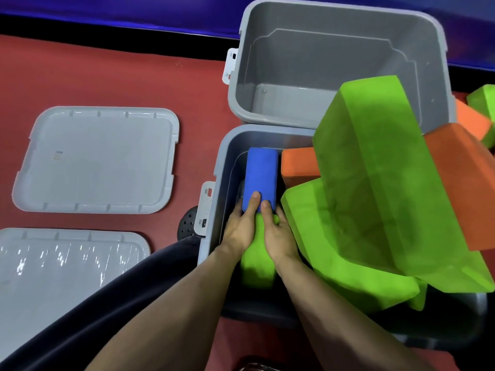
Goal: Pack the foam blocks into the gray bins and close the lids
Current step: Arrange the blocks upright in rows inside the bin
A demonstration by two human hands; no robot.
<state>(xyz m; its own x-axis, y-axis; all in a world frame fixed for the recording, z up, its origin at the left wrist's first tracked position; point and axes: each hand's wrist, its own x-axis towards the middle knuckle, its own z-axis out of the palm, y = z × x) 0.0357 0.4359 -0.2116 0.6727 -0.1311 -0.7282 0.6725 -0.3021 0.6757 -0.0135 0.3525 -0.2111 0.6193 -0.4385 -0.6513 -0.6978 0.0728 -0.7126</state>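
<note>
Near bin (pixel 211 236), lower centre of frame: gray, open, holding a blue block (pixel 261 175) lying lengthwise at its left, an orange block (pixel 297 164) beside it, and several large green blocks (pixel 375 188) stacked and tilted above the rim at right. Far bin (pixel 334 62), upper right: gray, open, nothing visible inside. Two gray lids (pixel 99 159), left of frame, lie flat on the red floor. More orange and green blocks (pixel 471 121) lie at the right edge.

Matt foam blocks (pixel 375 183); smooth grey plastic bins (pixel 334 62), glossy plastic lids (pixel 99 159)
</note>
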